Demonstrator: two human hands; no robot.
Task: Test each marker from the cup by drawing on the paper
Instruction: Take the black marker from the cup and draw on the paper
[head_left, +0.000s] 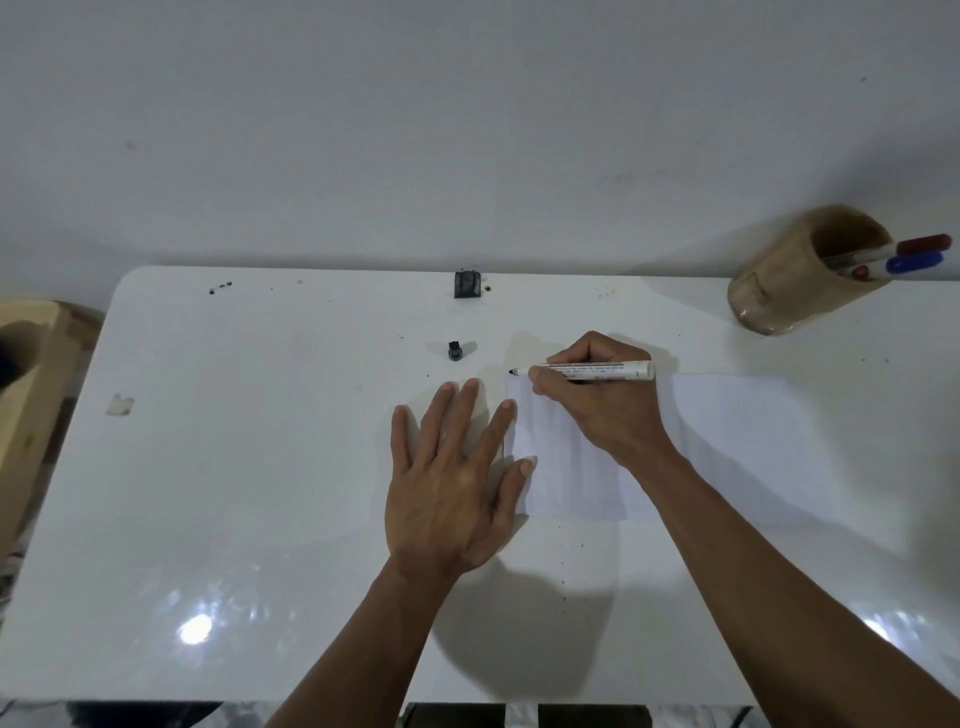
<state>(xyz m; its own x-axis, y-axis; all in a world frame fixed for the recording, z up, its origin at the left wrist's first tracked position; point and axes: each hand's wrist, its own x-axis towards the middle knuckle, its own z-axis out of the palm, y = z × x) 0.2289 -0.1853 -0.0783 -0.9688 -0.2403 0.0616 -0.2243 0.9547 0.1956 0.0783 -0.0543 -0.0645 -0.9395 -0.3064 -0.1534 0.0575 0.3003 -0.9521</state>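
My right hand (597, 410) grips a white marker (587, 371) with its black tip uncapped, pointing left just past the top left corner of the white paper (727, 441). My left hand (457, 478) lies flat and open on the table, its thumb and forefinger on the paper's left edge. The marker's black cap (455, 351) stands on the table beyond my left hand. A tan cup (795, 275) at the far right holds a red-capped marker (919, 244) and a blue-capped marker (914, 262).
The white table (234, 467) has a small black block (466, 284) at its far edge against the wall, dark specks near the back left, and a scrap of tape (120, 405) at the left. A cardboard box (26, 374) stands off the table's left side.
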